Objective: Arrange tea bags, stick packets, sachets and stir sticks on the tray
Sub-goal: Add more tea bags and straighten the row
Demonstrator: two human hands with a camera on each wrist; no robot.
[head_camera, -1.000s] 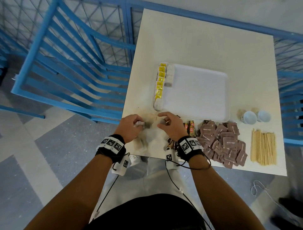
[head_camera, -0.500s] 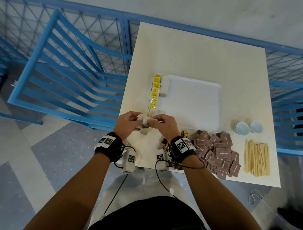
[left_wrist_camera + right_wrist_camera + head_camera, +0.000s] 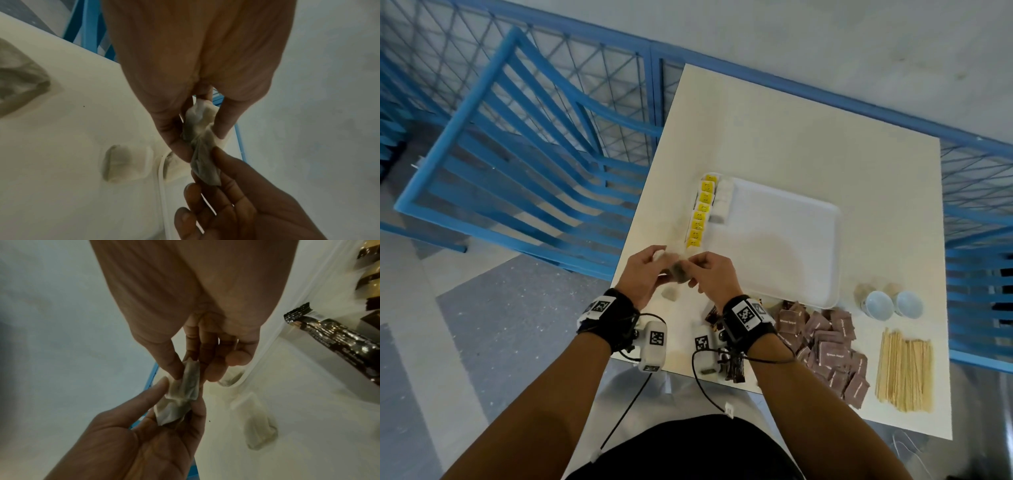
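Both hands meet above the table's near left edge, just short of the white tray (image 3: 774, 240). My left hand (image 3: 650, 272) and right hand (image 3: 709, 274) pinch a small bunch of white tea bags (image 3: 677, 270) between thumbs and fingertips. The left wrist view shows the tea bags (image 3: 200, 142) between my left fingers, with the right fingers (image 3: 222, 162) pinching the lower end. The tea bags (image 3: 183, 394) look the same in the right wrist view. One loose tea bag (image 3: 669, 293) lies on the table below the hands. Yellow-tagged tea bags (image 3: 700, 217) line the tray's left edge.
Brown sachets (image 3: 825, 346) lie piled right of my right wrist, wooden stir sticks (image 3: 904, 370) beyond them. Dark stick packets (image 3: 714, 315) sit under the right wrist. Two pale cups (image 3: 890, 303) stand by the tray's near right corner. Blue railings (image 3: 517, 171) border the table.
Both hands have lifted from the table's near edge and moved toward the tray's near left corner, holding tea bags together. The head view shifted so the table sits lower and further right.
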